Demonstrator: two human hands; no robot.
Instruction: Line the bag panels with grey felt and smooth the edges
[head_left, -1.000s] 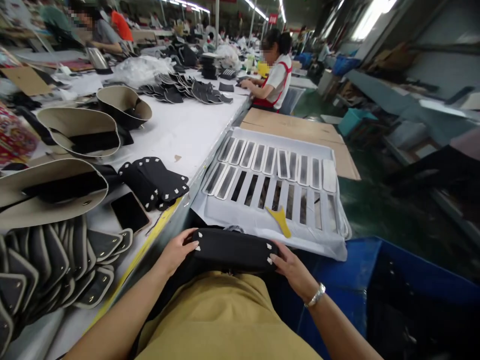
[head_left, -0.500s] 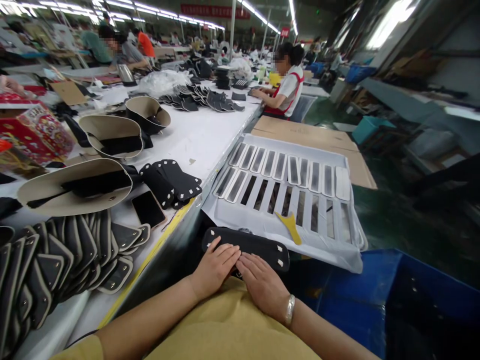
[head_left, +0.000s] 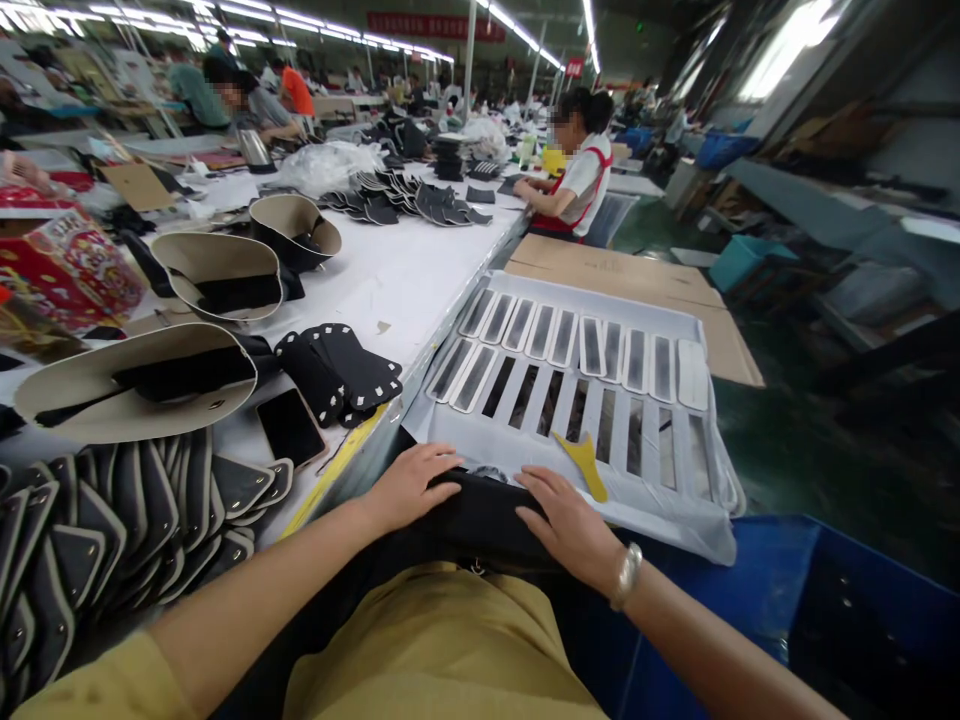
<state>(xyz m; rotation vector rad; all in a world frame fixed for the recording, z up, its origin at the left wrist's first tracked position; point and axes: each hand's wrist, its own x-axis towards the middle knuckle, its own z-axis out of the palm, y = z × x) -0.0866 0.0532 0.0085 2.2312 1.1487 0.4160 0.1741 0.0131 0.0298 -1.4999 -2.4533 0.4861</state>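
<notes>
A black rounded panel [head_left: 491, 512] lies across my lap, its far edge close to the grey rack. My left hand [head_left: 409, 487] grips its left end, the thumb on top and the fingers at the far edge. At the opposite end my right hand [head_left: 574, 525] holds it the same way, a silver bracelet on that wrist. No white tabs show on the panel now. Just beyond it, a yellow forked tool [head_left: 585, 465] rests on the slotted grey rack [head_left: 517, 455], which carries rows of pale-edged dark strips [head_left: 540, 332].
On the white table [head_left: 367, 275] to the left are stacked black panels [head_left: 341, 370], a phone [head_left: 291, 428], cream-lined bag bodies [head_left: 217, 270] and many trimmed flaps [head_left: 135, 530]. A blue bin [head_left: 727, 570] stands at right. A co-worker [head_left: 581, 165] sits beyond the cardboard [head_left: 622, 265].
My hands have moved apart from the panel's middle to its two ends. White tabs visible on the panel before no longer show.
</notes>
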